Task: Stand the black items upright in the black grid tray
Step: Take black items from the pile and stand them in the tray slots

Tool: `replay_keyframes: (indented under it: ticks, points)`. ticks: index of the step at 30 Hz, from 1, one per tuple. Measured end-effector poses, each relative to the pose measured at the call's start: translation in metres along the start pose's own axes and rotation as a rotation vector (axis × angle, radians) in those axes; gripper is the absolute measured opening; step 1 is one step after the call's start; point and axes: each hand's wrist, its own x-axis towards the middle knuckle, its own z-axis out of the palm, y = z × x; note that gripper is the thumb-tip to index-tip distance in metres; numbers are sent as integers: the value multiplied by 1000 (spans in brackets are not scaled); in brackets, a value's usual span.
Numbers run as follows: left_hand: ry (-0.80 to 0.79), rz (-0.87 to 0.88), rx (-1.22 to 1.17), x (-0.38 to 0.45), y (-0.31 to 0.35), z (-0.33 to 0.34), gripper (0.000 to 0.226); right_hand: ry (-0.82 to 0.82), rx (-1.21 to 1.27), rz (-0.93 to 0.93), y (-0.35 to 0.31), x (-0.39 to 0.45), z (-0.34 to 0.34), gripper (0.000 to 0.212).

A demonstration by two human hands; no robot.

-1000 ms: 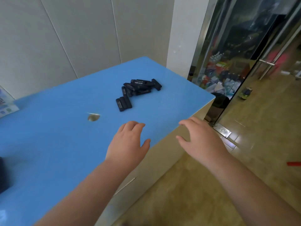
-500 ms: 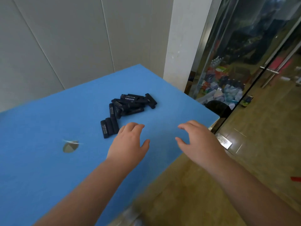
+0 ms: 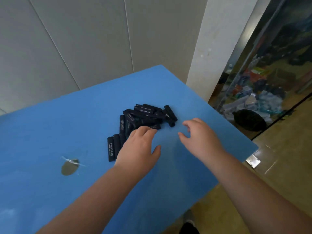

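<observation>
Several small black rectangular items with white lettering lie in a loose pile on the blue table, toward its far right part. Two more of them lie side by side at the pile's near left. My left hand hovers palm down over the pile's near edge, fingers relaxed, its fingertips at the nearest items; contact is unclear. My right hand is just right of the pile, fingers loosely curved and holding nothing. No black grid tray is in view.
A round hole with a clear sliver over it sits in the tabletop to the left. The table's right edge drops to a wooden floor. Behind it stand a white pillar and a glass door.
Both hands have moved forward from the table's near edge to the pile. The view has swung closer to the black items.
</observation>
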Motion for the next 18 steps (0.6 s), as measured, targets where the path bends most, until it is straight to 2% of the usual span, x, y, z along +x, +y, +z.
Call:
replay_keyframes:
  ticks: [6, 12, 18]
  points:
    - [25, -100, 33, 20, -2, 5, 53, -51, -52, -105, -20, 57, 20, 23]
    - [44, -164, 54, 45, 6, 14, 50, -121, -116, -161, -8, 82, 25, 19]
    - [96, -214, 83, 63, 8, 19, 44, -148, -34, -169, 6, 87, 23, 20]
